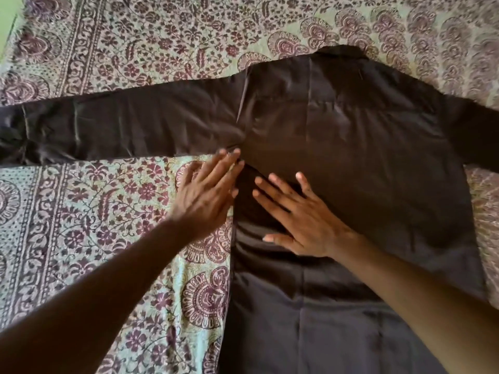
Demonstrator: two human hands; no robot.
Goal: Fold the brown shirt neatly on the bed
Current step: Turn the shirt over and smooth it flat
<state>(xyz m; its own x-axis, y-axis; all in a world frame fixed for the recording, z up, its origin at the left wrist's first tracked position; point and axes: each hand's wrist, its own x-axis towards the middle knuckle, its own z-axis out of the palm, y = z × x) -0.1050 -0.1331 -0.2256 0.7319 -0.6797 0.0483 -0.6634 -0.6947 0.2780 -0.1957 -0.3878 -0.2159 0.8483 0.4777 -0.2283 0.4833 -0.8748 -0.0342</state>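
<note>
The brown shirt (351, 147) lies spread flat on the bed, back side up, collar at the far side and hem toward me. Its left sleeve (121, 125) stretches straight out to the left edge of the view; the right sleeve runs off the right edge. My left hand (208, 193) lies flat with straight fingers at the shirt's left side, fingertips touching the cloth at the armpit. Just to the right, my right hand (299, 220) presses palm down on the shirt's body, fingers spread.
The bed is covered by a pale green bedspread (94, 225) with a maroon floral and paisley print. It shows on all sides of the shirt. A strip of green wall or floor shows at the top left corner.
</note>
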